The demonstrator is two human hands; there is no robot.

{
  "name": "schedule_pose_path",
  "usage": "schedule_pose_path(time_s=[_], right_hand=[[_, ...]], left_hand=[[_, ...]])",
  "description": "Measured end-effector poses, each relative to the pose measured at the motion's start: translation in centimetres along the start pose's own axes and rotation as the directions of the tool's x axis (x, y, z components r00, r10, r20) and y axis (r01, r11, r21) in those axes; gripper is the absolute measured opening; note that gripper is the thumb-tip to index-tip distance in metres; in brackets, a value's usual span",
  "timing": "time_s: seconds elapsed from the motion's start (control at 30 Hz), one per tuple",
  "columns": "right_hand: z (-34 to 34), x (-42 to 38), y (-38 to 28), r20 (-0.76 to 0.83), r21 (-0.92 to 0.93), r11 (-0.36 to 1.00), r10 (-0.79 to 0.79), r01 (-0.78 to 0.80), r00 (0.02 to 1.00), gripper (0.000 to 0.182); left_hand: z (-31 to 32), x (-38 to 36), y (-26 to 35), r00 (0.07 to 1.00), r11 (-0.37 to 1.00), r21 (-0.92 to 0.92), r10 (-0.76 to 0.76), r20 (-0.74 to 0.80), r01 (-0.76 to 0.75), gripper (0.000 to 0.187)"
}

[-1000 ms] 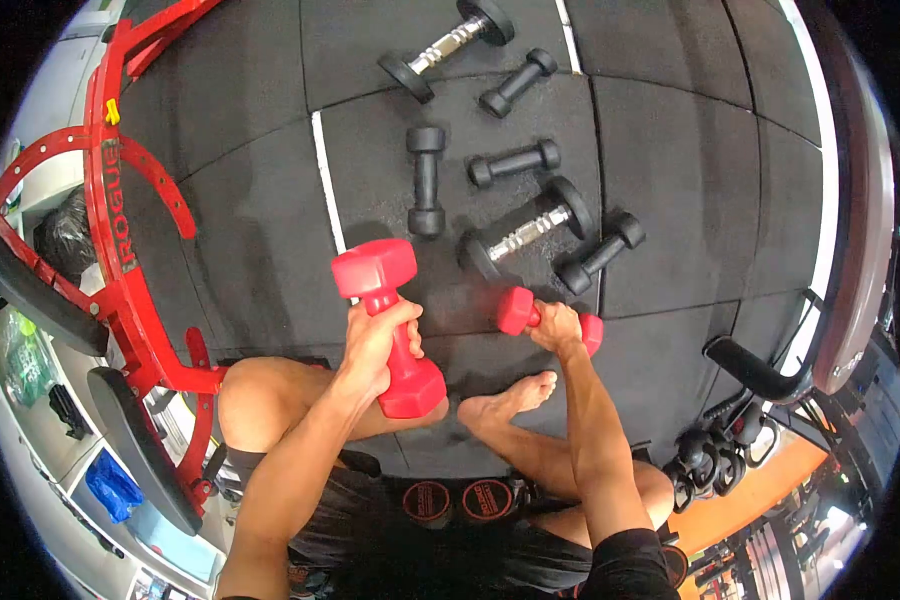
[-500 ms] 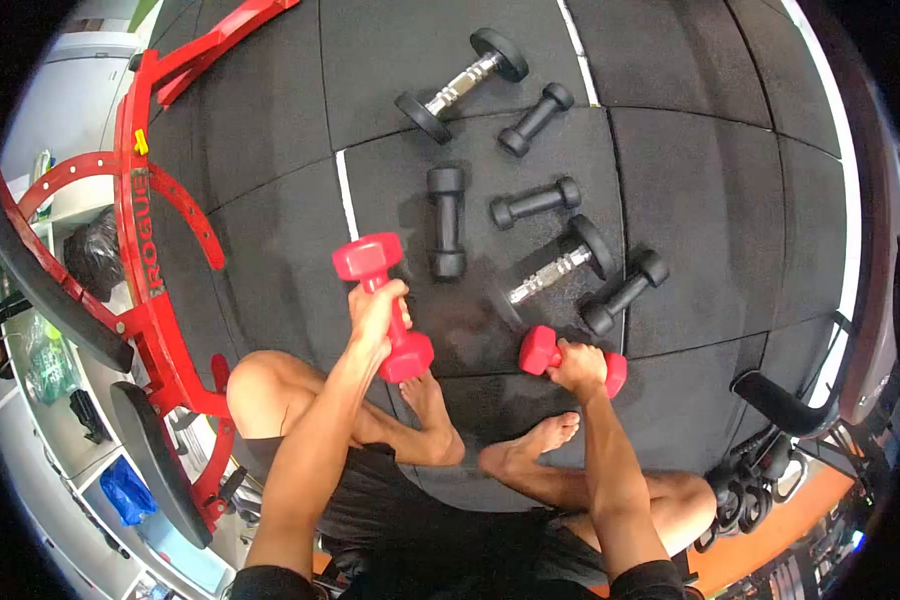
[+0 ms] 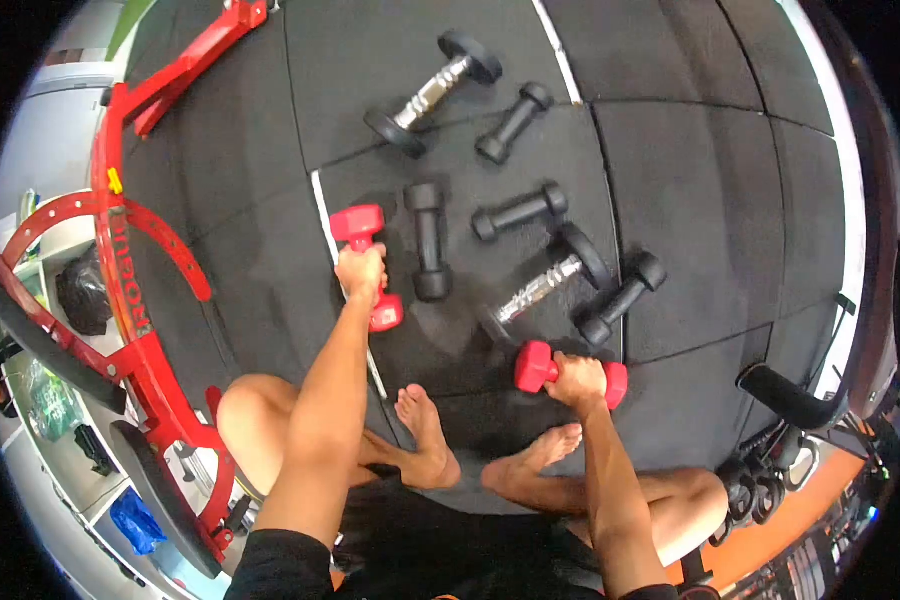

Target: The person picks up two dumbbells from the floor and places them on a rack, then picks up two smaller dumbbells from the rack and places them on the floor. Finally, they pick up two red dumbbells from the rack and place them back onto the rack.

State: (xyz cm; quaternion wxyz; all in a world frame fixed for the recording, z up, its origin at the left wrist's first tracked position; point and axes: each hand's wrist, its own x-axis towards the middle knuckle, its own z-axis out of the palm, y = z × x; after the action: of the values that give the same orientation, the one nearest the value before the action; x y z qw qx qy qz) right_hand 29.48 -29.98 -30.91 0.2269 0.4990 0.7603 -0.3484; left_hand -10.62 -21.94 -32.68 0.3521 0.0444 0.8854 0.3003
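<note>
- Black rubber gym flooring [image 3: 710,180] in square tiles fills the view, with a white line [image 3: 322,205] across it and a red Rogue frame [image 3: 120,260] standing at the left edge.
- Left hand [image 3: 362,270] is wrapped tight around the handle of a red dumbbell [image 3: 370,262], held out over the white line, just beside a black dumbbell [image 3: 428,240] that lies on the floor.
- Right hand [image 3: 575,378] is closed on the handle of a second red dumbbell [image 3: 567,372], low and near the floor, just beyond the bare foot [image 3: 540,450] — whether it rests on the rubber I cannot tell.
- Both red weights look small and coated, so probably light and fairly grippy; stiff, not fragile — best taken at the narrow middle bar, between the hexagonal heads.
- More weights lie ahead: three further black dumbbells [image 3: 518,210] and two chrome-handled ones with round plates [image 3: 545,285], all well apart from the hands.
- Kettlebells [image 3: 755,490] cluster at the lower right.
</note>
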Motion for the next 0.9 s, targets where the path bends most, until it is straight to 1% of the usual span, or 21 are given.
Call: schedule_pose_path(time_s=[0.03, 0.07, 0.13, 0.2, 0.23, 0.27, 0.33, 0.43, 0.57, 0.67, 0.7, 0.9], right_hand=[[0.1, -0.1, -0.2, 0.017, 0.006, 1.000, 0.006, -0.006, 1.000, 0.039], [-0.2, 0.4, -0.2, 0.014, 0.006, 1.000, 0.009, -0.009, 1.000, 0.039], [-0.1, 0.4, -0.2, 0.002, 0.023, 1.000, -0.003, 0.003, 1.000, 0.038], [-0.2, 0.4, -0.1, -0.003, 0.028, 0.999, -0.019, 0.019, 1.000, 0.038], [0.1, 0.5, 0.0, -0.004, 0.025, 0.999, -0.021, 0.021, 1.000, 0.037], [0.3, 0.6, 0.3, -0.001, 0.016, 0.999, -0.035, 0.035, 0.999, 0.037], [0.4, 0.6, 0.4, 0.001, 0.011, 0.998, -0.056, 0.056, 0.998, 0.036], [0.2, 0.7, 0.3, 0.040, 0.040, 0.998, -0.053, 0.052, 0.998, 0.037], [0.3, 0.7, 0.4, 0.028, 0.022, 0.999, -0.047, 0.046, 0.999, 0.037], [0.2, 0.7, 0.5, 0.043, 0.026, 0.998, -0.050, 0.049, 0.998, 0.037], [-0.1, 0.8, 0.4, 0.074, 0.026, 0.999, -0.040, 0.038, 0.996, 0.038], [-0.4, 0.6, 0.2, 0.051, 0.026, 0.998, -0.049, 0.048, 0.997, 0.037]], left_hand=[[0.3, 0.2, -0.6, 0.998, 0.999, -0.001, 0.043, -0.036, -0.043, 0.012], [0.3, 0.4, -0.7, 0.997, 0.993, 0.101, 0.059, -0.056, -0.054, 0.015], [1.4, 0.3, -0.4, 0.968, 0.926, 0.377, 0.120, -0.221, -0.029, 0.023], [2.4, -1.3, 0.6, 0.949, 0.883, 0.469, 0.166, -0.269, -0.021, 0.029], [2.4, -1.0, 0.2, 0.941, 0.877, 0.479, 0.198, -0.274, -0.045, 0.027], [2.4, -0.8, 0.1, 0.946, 0.868, 0.492, 0.214, -0.245, -0.069, 0.027], [2.5, -1.2, 0.5, 0.943, 0.865, 0.496, 0.226, -0.246, -0.077, 0.027], [2.9, -1.9, 1.4, 0.923, 0.828, 0.561, 0.220, -0.316, -0.005, 0.026], [3.2, -1.8, 1.5, 0.921, 0.806, 0.591, 0.220, -0.320, 0.013, 0.026], [3.2, -2.0, 1.5, 0.911, 0.806, 0.592, 0.238, -0.336, 0.008, 0.026], [3.2, -2.4, 1.9, 0.913, 0.809, 0.588, 0.227, -0.338, 0.016, 0.026], [3.3, -2.2, 2.0, 0.911, 0.789, 0.612, 0.213, -0.354, 0.053, 0.027]])
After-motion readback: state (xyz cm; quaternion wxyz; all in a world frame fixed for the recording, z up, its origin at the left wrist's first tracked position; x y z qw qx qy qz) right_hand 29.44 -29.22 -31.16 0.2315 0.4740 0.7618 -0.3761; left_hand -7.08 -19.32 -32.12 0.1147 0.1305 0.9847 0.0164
